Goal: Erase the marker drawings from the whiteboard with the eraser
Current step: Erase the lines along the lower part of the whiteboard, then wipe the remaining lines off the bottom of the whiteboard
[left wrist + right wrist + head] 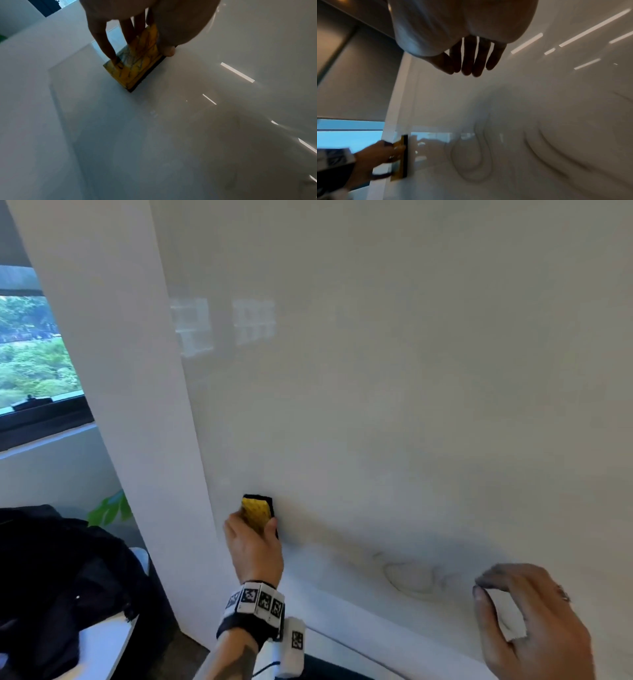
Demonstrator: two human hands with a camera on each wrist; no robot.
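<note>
Head view: left hand (255,546) clamps a rectangular eraser (257,513), dimpled yellow back outward, black felt face flat on the glossy whiteboard (411,405) near its left edge. Faint grey looped marker smears (411,577) lie to its right. Right hand (527,621) hovers by the board, fingers loosely extended over a white scrap (507,618); whether it grips the scrap cannot be told.

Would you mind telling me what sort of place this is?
Probably an office or meeting room: a large whiteboard, a window onto trees, and a dark bag or jacket on a white surface.
</note>
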